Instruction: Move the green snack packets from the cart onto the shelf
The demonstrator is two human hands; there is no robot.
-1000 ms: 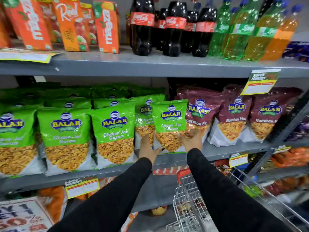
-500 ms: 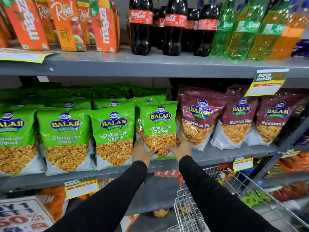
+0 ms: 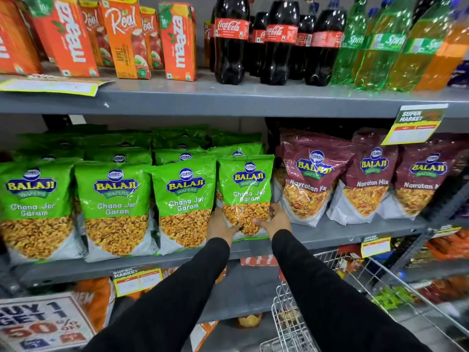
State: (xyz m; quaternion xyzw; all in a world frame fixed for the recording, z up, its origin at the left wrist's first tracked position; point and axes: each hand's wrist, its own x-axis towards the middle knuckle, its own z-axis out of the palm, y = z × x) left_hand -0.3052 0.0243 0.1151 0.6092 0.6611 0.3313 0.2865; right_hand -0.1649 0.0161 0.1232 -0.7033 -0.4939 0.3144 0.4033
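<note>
A green snack packet (image 3: 247, 189) stands upright on the grey middle shelf (image 3: 350, 231), at the right end of a row of several like green packets (image 3: 115, 207). My left hand (image 3: 219, 226) holds its lower left corner and my right hand (image 3: 275, 219) its lower right corner, both in black sleeves. More green packets are stacked behind the front row. The wire cart (image 3: 291, 311) is at the bottom right, below my right arm; green items show through its mesh further right.
Maroon snack packets (image 3: 312, 179) stand right next to the held packet. The upper shelf carries orange juice cartons (image 3: 127, 36), cola bottles (image 3: 253, 41) and green soda bottles (image 3: 375, 44). Yellow price tags (image 3: 416, 124) hang off the shelf edges. A sale sign (image 3: 43, 323) is at the lower left.
Both hands have carried the green packet leftwards, away from the maroon packets, and set it in line with the green front row.
</note>
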